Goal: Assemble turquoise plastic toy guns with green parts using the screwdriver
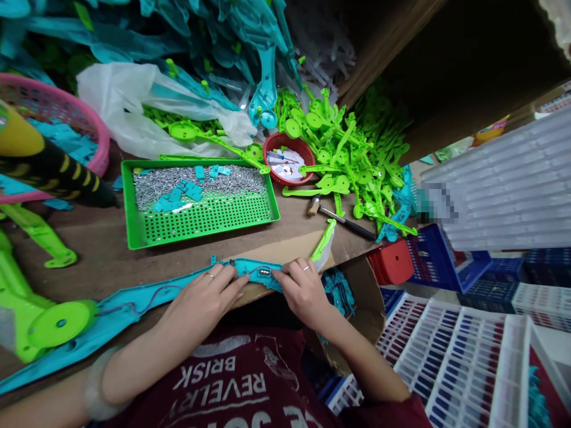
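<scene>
A long blue plastic toy shell half (160, 291) lies along the table's front edge, its hollow inside facing up. A thin dark wire (149, 300) runs through it to a small battery compartment (264, 271) with shiny cells. My left hand (214, 291) is closed on the shell left of the compartment, thumb and index finger close to the wire. Bent fingers of my right hand (306, 291) grip the shell's right end, their tips beside the compartment. Both palms' undersides are hidden. A green round-ended part (62, 324) rests at the shell's left side.
A green tray (200, 232) holds screws and small blue pieces. Behind the right hand lies a hammer (341, 220), near piled green parts (339, 142) and a red basket (270, 145). A yellow-and-black tool (57, 166) juts in at left, before a pink basket (100, 128).
</scene>
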`<move>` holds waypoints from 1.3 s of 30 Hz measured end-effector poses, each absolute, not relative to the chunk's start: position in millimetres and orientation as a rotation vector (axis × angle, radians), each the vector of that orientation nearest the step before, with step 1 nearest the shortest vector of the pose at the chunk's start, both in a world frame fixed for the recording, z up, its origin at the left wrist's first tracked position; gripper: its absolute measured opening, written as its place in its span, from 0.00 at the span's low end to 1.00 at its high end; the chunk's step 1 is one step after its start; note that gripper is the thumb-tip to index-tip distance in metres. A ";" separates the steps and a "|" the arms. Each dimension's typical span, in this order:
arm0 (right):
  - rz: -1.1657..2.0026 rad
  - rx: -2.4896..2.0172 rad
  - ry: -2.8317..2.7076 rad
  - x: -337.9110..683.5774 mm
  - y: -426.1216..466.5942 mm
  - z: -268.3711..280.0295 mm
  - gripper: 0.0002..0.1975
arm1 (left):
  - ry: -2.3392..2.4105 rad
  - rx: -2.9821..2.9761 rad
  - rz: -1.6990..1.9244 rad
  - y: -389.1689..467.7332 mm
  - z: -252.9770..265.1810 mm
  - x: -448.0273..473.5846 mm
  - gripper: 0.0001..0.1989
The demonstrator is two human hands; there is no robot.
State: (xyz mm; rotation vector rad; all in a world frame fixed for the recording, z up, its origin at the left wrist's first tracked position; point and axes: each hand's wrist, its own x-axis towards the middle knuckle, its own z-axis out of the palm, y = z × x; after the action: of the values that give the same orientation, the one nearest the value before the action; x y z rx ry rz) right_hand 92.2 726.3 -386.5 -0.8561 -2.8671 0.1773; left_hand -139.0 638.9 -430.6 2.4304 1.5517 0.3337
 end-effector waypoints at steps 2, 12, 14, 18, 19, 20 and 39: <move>0.147 -0.946 -2.877 92.1 722.1 -385.7 0.14 | 1.568 2.439 0.297 639.1 -428.8 -138.3 0.17; 0.185 -1.077 -2.829 96.6 707.1 -390.0 0.14 | 1.570 2.610 0.351 640.3 -417.2 -138.6 0.23; 0.208 -1.075 -2.822 97.2 706.5 -389.7 0.14 | 1.572 2.601 0.346 639.8 -416.5 -138.9 0.24; 0.260 -1.121 -2.794 96.1 702.7 -387.0 0.14 | 1.609 2.514 0.331 636.8 -417.6 -136.9 0.25; 0.267 -1.142 -2.770 95.8 701.4 -386.6 0.13 | 1.619 2.502 0.336 636.1 -417.9 -136.2 0.25; 0.265 -1.163 -2.743 95.5 700.0 -386.5 0.13 | 1.624 2.500 0.343 635.6 -418.1 -135.5 0.25; 0.211 -0.899 -2.986 94.6 727.7 -384.3 0.15 | 1.638 2.378 0.352 636.3 -416.6 -137.5 0.23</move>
State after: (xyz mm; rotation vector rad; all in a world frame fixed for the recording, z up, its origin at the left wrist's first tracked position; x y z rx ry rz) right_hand 94.6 727.7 -384.3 -0.8989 -2.9857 0.2107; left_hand -137.5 636.3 -416.6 2.3777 1.6380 0.3521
